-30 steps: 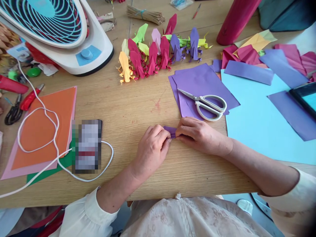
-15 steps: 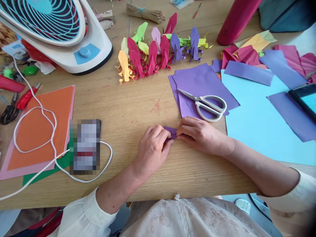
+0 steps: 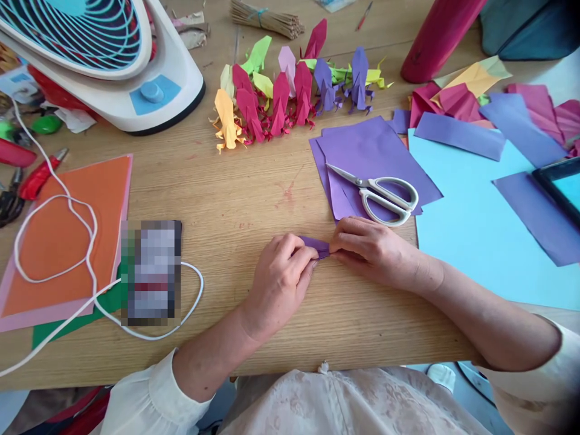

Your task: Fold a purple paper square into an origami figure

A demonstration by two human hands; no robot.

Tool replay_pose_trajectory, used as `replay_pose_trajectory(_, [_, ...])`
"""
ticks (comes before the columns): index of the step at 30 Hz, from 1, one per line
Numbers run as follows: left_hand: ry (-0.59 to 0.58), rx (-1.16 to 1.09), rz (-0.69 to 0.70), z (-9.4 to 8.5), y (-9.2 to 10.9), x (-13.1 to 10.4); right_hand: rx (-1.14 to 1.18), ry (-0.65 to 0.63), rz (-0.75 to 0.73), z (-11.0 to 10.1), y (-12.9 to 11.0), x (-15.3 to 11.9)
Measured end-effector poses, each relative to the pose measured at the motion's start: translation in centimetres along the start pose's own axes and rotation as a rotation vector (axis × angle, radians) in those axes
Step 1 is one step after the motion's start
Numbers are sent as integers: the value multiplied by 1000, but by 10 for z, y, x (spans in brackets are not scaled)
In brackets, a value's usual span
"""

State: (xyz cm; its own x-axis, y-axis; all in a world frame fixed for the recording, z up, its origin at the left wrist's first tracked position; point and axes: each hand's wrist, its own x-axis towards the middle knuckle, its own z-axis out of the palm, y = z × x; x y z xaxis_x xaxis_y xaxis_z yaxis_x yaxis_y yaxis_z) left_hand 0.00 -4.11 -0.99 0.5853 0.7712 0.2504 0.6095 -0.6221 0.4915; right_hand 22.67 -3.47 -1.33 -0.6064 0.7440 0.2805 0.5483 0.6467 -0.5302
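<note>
Left grip: I am the left grip, fingertips closed on the near left end of the purple piece.
Right grip: the right grip pinches its right end, thumb tucked under the fingers.
Purple piece: between the two grips, low over the bench; small, narrow paper with creased layers, its ends hidden by fingers.
Purple sheets: flat, smooth, overlapping paper just beyond the right grip.
Scissors: pale looped handles and a slim metal point, lying on those sheets.
Blue sheet: broad, smooth, light blue, right of the right grip.
Folded figures: crisp paper bodies with curled, thin legs, well beyond me; yellow, crimson, green, pink and purple.
Bench: light wood, fine grain, faint reddish marks beyond my knuckles.
Phone: well to my left, its screen pixelated, beside a looping white cable.
Orange sheet: flat, farther left, over pink paper.
Writing: none I can read.
</note>
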Motion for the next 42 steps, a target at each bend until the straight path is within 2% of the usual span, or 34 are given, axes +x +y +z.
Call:
replay_pose_trajectory(5, [-53, -4, -20, 0, 1, 3, 16, 0, 10, 0, -2, 0])
replay_pose_trajectory(14, [-46, 24, -61, 2, 5, 8, -129, -4, 45, 3, -6, 2])
replay_pose_trajectory(20, [-42, 34, -63, 3, 6, 7, 82, -71, 63, -12, 1, -2])
replay_pose_trajectory(25, [-44, 34, -60, 3, 4, 8, 117, -40, 74, -12, 4, -3])
replay_pose_trajectory(36, [-60, -10, -73, 2, 3, 7, -134, -23, 5, -5, 0, -1])
replay_pose_trajectory(42, [-71, -1, -73, 2, 3, 7, -236, -18, 25, -1, -4, 1])
